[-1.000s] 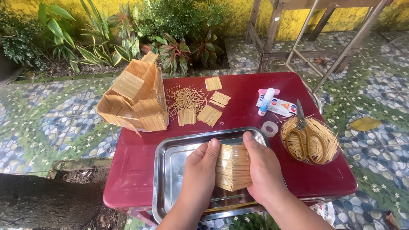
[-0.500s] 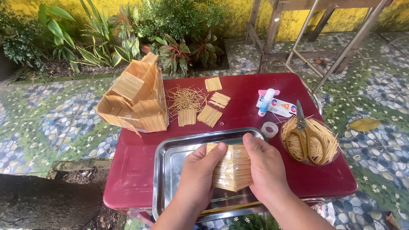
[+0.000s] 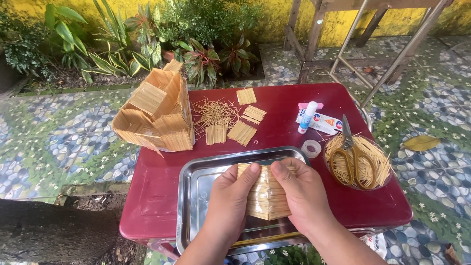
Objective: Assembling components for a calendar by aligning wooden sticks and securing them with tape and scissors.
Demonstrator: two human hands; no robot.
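Toothpick panel (image 3: 267, 196): you hold it over the steel tray (image 3: 196, 196), at the tray's middle, both hands closed on it. Your left hand (image 3: 230, 201) clasps the panel's left edge, thumb laid across its upper left corner, fingers wrapped behind. Your right hand (image 3: 301, 194) clasps the right edge, thumb pressed on the upper front face, wrist coming in from the tray's near right corner. The panel is pale straw colour, made of thin sticks set side by side in horizontal rows; two faces meet at a vertical ridge down its middle. Beyond the tray's far left corner stands a larger toothpick structure (image 3: 157, 118) of the same colour. Beyond the tray's far edge lie loose toothpicks (image 3: 213, 115) and small flat stick mats (image 3: 243, 132). Off the tray's far right corner: a small tape roll (image 3: 311, 148), then a white glue tube (image 3: 307, 117) leaning on a flat white packet (image 3: 324, 122) with red and blue marks. Right of the tray, a clear bowl of toothpicks (image 3: 358, 162) carries yellow-handled scissors (image 3: 349, 157).
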